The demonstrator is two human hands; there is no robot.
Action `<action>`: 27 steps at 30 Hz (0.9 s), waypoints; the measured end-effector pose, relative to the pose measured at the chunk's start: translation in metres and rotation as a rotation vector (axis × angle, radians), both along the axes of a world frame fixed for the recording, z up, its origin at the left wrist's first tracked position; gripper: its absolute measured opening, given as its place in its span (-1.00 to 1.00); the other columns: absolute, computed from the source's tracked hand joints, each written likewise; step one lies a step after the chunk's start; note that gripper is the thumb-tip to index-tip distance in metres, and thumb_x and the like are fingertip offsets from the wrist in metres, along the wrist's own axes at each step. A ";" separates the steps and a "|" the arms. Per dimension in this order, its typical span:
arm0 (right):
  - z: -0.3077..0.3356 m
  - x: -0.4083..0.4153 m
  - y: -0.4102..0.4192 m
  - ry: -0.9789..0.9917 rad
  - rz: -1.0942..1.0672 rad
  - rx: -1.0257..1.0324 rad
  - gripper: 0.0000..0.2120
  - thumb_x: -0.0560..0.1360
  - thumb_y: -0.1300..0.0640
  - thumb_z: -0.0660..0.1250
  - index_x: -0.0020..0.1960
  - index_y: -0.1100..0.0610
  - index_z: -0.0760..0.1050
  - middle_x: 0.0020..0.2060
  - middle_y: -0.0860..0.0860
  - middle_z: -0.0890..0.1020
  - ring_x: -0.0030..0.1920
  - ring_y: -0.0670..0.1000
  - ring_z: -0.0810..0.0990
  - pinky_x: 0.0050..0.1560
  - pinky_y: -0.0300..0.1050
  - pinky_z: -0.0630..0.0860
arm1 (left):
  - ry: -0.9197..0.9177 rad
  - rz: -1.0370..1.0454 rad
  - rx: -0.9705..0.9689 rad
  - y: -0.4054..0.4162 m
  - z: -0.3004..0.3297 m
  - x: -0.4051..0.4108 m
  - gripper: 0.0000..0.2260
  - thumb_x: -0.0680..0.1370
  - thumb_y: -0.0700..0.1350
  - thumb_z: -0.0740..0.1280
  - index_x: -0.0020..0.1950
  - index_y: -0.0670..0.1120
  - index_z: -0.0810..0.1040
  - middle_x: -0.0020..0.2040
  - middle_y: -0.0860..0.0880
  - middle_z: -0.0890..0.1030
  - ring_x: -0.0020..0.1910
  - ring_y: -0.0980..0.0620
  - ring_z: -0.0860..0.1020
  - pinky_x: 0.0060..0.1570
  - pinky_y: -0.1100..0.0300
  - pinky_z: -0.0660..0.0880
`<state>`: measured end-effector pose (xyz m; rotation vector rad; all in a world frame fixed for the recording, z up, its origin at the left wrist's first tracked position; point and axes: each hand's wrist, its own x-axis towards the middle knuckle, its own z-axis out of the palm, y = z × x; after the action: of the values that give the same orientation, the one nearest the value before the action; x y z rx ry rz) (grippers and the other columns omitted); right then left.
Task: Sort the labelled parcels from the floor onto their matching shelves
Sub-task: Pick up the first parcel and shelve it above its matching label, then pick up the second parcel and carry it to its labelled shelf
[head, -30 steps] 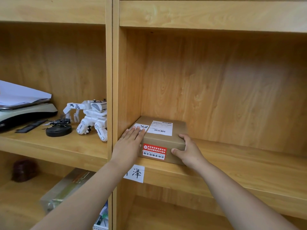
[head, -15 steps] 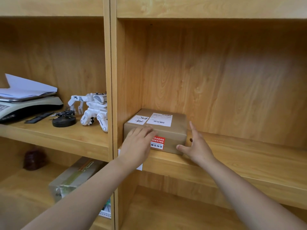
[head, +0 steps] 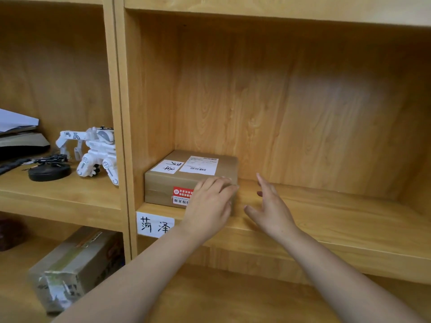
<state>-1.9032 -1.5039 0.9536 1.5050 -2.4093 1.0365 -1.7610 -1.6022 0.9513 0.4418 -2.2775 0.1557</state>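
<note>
A brown cardboard parcel (head: pixel 163 183) with two white labels on top and a red sticker on its front lies on the wooden shelf (head: pixel 326 217), pushed into the left back corner. A white paper tag with handwritten characters (head: pixel 155 224) is stuck on the shelf's front edge below it. My left hand (head: pixel 210 206) rests flat against the parcel's front right corner, fingers together. My right hand (head: pixel 268 206) hovers just right of the parcel, fingers spread, holding nothing and apart from the box.
The left compartment holds a white toy robot (head: pixel 93 152), a black round base (head: pixel 49 170) and a scale with papers (head: pixel 18 136). A taped parcel (head: pixel 74 264) lies on the lower left shelf. A vertical divider (head: pixel 121 136) separates the compartments.
The parcel has slid deeper into the shelf corner. My right hand let go and drew off to the right, opening. My left hand moved from the box's left side to its front right corner.
</note>
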 end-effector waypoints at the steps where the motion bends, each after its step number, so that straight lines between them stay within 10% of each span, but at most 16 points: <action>1: 0.000 0.000 0.001 -0.002 -0.019 0.003 -0.14 0.41 0.00 0.40 0.55 -0.02 -0.04 0.43 0.01 0.29 0.36 0.03 0.41 0.28 0.10 0.41 | -0.013 -0.022 -0.010 0.000 0.000 -0.004 -0.66 0.36 -0.14 0.25 0.11 -0.03 0.59 0.10 0.00 0.62 0.15 -0.02 0.48 0.05 0.15 0.27; 27: -0.039 0.119 0.136 -0.036 -0.959 0.041 -0.25 0.42 0.02 0.35 0.52 0.04 0.09 0.38 0.05 0.39 0.37 0.13 0.37 0.32 0.15 0.32 | -0.108 -0.802 0.058 0.055 -0.013 -0.026 -0.61 0.39 -0.13 0.35 0.22 -0.06 0.57 0.22 -0.10 0.58 0.20 -0.15 0.52 0.22 -0.05 0.38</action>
<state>-1.7841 -1.3684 0.9149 0.1941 -2.6537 0.7579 -1.7873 -1.5471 0.9380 -0.4755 -2.3903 -0.2989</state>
